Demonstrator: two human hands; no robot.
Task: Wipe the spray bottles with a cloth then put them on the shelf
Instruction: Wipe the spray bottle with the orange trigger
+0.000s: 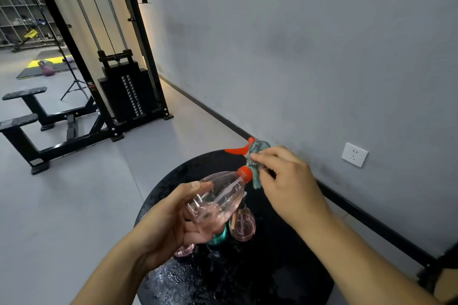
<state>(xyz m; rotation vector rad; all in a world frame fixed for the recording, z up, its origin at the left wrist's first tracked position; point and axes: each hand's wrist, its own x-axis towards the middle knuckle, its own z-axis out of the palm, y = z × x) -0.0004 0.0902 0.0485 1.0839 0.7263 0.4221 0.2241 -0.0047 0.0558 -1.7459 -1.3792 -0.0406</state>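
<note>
My left hand [171,223] grips a clear pinkish spray bottle [218,200] tilted over the round black table [285,267]; its red trigger head [239,150] points up and away. My right hand [285,181] pinches a teal cloth [256,163] wrapped around the red head, just above the red collar. Beneath the held bottle stand other bottles: a small round pink one [244,226], a teal one [219,236] and a pink one [184,250], all partly hidden by my left hand and the held bottle.
A grey wall with a white socket [354,155] runs along the right. A black cable weight machine [124,91] and benches [24,116] stand on the grey floor to the left. Distant storage racks [22,15] sit at the far left.
</note>
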